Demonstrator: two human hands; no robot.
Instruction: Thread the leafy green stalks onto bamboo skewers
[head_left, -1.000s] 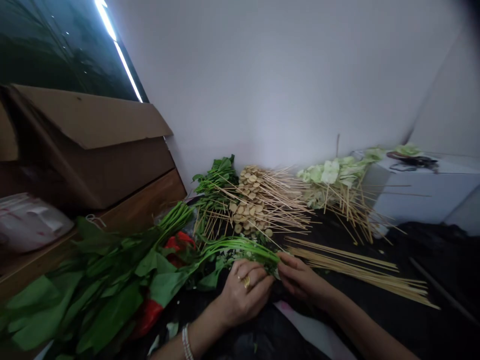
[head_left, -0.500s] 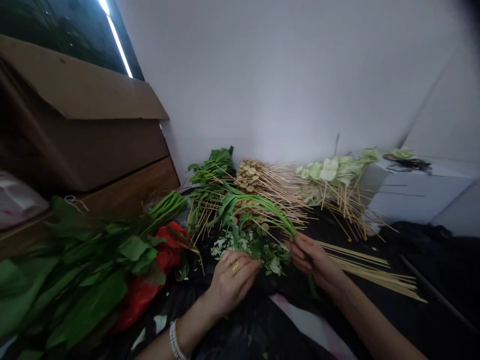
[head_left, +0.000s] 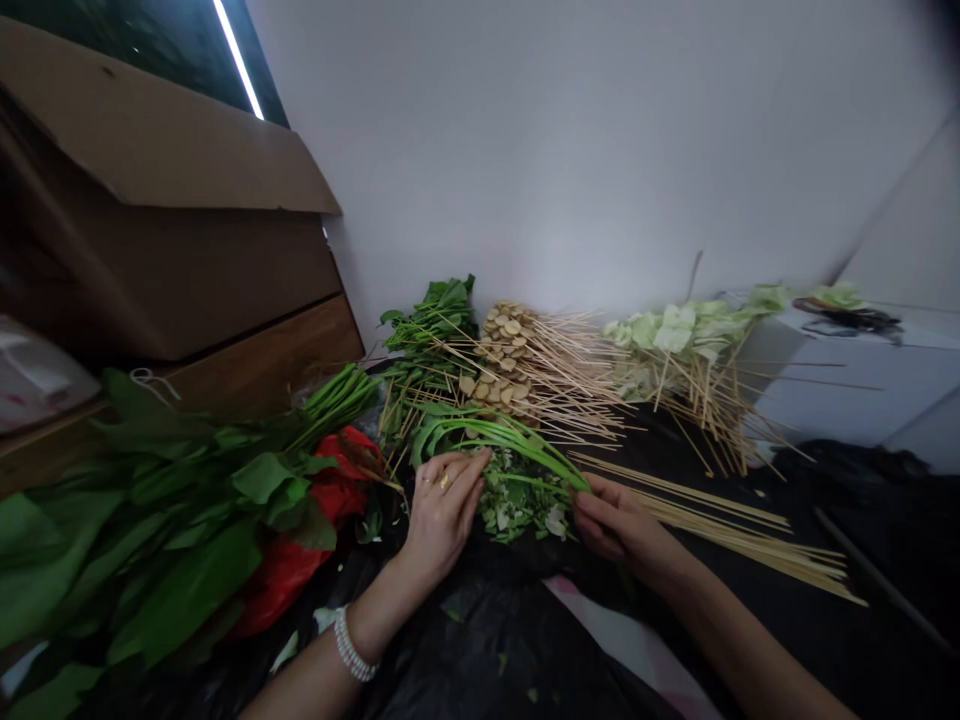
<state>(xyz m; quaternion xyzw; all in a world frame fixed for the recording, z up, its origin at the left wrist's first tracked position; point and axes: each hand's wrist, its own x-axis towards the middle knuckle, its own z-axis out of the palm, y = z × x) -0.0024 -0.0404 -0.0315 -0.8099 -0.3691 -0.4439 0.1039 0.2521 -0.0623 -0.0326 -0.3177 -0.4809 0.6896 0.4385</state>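
A small bunch of long-stemmed leafy greens (head_left: pixel 517 437) arches between my two hands, leaves to the left. My right hand (head_left: pixel 619 520) is closed round the stem ends. At the leafy end, my left hand (head_left: pixel 442 510) has its fingers pressed together against the greens; its thumb side is partly hidden. Below the stems lies a heap of chopped leaves and pale bits (head_left: pixel 517 505). Loose bamboo skewers (head_left: pixel 720 530) lie just right of my right hand.
Behind stand skewered greens (head_left: pixel 431 330), skewered pale round slices (head_left: pixel 506 335) and skewered cabbage (head_left: pixel 690 330). Large leafy greens (head_left: pixel 172 540) and a red plastic bag (head_left: pixel 281 580) lie left. A cardboard box (head_left: pixel 195 270) stands back left, against the wall side. Black plastic (head_left: pixel 480 650) covers the surface.
My left hand has moved up and left to the leafy end of the greens. The bunch has come lower and lies flatter, while my right hand keeps hold of the stems.
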